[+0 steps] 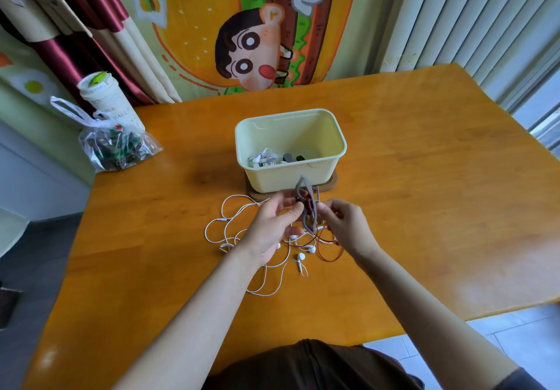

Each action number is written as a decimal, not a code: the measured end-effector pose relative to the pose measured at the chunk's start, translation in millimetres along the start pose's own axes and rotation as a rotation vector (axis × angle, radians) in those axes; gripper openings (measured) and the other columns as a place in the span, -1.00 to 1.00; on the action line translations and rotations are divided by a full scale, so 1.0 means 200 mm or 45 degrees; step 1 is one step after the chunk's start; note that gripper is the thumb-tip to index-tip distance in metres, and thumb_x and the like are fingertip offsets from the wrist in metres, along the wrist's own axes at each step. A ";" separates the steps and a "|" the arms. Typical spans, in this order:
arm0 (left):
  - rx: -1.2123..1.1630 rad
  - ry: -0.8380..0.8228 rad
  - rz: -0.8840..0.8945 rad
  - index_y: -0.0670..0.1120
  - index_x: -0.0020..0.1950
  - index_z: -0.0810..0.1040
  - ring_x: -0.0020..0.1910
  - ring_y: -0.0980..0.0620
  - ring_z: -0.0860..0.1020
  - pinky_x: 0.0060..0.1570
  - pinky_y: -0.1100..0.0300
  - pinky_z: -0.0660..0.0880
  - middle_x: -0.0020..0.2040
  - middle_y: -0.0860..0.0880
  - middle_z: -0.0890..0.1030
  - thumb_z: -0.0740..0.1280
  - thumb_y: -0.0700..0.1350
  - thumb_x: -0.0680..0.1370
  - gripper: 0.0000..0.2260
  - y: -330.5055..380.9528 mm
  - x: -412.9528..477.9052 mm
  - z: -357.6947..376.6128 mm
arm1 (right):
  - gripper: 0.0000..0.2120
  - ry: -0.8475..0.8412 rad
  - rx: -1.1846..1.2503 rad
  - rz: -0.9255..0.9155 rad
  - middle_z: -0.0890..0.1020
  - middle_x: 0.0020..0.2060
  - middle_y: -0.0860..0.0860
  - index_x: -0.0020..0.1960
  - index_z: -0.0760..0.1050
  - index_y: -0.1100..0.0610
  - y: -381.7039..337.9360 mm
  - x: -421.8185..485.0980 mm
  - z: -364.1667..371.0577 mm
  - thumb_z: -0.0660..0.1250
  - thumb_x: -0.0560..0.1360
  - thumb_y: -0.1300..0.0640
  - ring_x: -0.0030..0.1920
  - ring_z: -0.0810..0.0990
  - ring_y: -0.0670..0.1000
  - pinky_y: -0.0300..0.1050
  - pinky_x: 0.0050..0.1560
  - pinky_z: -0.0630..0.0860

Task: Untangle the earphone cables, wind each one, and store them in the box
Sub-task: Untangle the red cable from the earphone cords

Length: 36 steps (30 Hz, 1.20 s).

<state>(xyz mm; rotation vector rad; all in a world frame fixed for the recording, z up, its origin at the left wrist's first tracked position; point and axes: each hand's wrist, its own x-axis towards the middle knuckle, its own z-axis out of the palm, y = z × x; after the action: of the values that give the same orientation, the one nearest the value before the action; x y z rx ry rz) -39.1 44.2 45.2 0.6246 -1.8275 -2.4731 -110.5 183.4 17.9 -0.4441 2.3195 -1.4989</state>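
Observation:
Just above the table, my left hand (272, 223) and my right hand (344, 223) pinch a small bundle of dark red earphone cable with a grey strap (307, 207) around it. Loose loops of the red cable (328, 251) trail from it onto the table. A tangle of white earphones (242, 238) lies spread under and left of my hands. Behind them stands the pale yellow box (330, 135) on a brown lid; it holds a wound white cable (262, 157) and dark pieces.
A clear plastic bag (116, 144) of small items and a white cup (106, 98) sit at the table's far left corner. The wooden table (424, 192) meets a cartoon wall hanging behind and blinds at right.

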 end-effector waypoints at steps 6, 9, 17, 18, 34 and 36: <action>-0.298 0.249 -0.087 -0.07 0.09 0.51 -0.22 0.10 0.57 -0.41 0.32 0.47 -0.08 -0.03 0.61 0.27 -0.23 0.59 -0.88 0.00 0.02 0.00 | -0.83 -0.024 -0.095 -0.124 0.45 -0.42 -0.16 -0.20 0.51 0.06 -0.05 -0.06 0.07 0.28 0.54 0.23 -0.45 0.40 -0.21 -0.39 -0.41 0.29; -0.271 0.322 -0.055 -0.13 0.17 0.50 -0.17 0.06 0.56 -0.41 0.31 0.49 -0.01 -0.08 0.59 0.29 -0.22 0.58 -0.83 0.00 0.03 -0.01 | -0.90 0.025 -0.226 -0.206 0.55 -0.25 -0.09 -0.04 0.61 0.15 -0.07 -0.06 0.07 0.31 0.53 0.23 -0.31 0.49 -0.20 -0.44 -0.28 0.37; 0.507 0.501 0.225 -0.10 0.11 0.52 -0.30 0.08 0.61 -0.39 0.27 0.53 -0.03 -0.01 0.61 0.37 -0.18 0.54 -0.83 -0.05 0.06 -0.03 | -0.86 0.009 -0.451 -0.344 0.59 -0.23 -0.02 -0.02 0.66 0.14 -0.10 -0.08 0.05 0.35 0.51 0.15 -0.26 0.52 -0.08 -0.25 -0.23 0.48; 0.674 0.462 0.293 -0.10 0.11 0.53 -0.23 0.02 0.62 -0.34 0.21 0.56 -0.01 -0.02 0.61 0.38 -0.19 0.53 -0.83 -0.06 0.05 -0.04 | -0.87 0.010 -0.472 -0.357 0.60 -0.23 -0.01 -0.04 0.66 0.13 -0.11 -0.07 0.05 0.35 0.51 0.13 -0.25 0.53 -0.05 -0.17 -0.23 0.50; 0.994 -0.097 0.114 -0.11 0.23 0.51 -0.49 0.17 0.51 -0.46 0.24 0.49 0.05 0.05 0.52 0.31 -0.24 0.57 -0.76 0.00 0.01 -0.09 | -0.94 0.046 -0.349 -0.375 0.54 -0.19 -0.03 -0.18 0.56 0.11 -0.11 0.03 -0.08 0.39 0.47 0.17 -0.22 0.49 -0.09 -0.18 -0.20 0.47; 0.991 -0.137 0.073 -0.10 0.21 0.52 -0.54 0.18 0.50 -0.46 0.23 0.49 0.05 0.03 0.53 0.31 -0.22 0.57 -0.78 0.01 0.01 -0.09 | -0.93 0.046 -0.350 -0.376 0.52 -0.22 -0.07 -0.19 0.55 0.09 -0.10 0.03 -0.08 0.39 0.47 0.17 -0.22 0.48 -0.10 -0.24 -0.22 0.43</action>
<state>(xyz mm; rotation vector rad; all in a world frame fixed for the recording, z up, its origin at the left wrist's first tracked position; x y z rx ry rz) -35.2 26.4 42.6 0.4208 -2.7950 -1.7160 -120.9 185.0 42.2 -0.8718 2.5889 -1.3171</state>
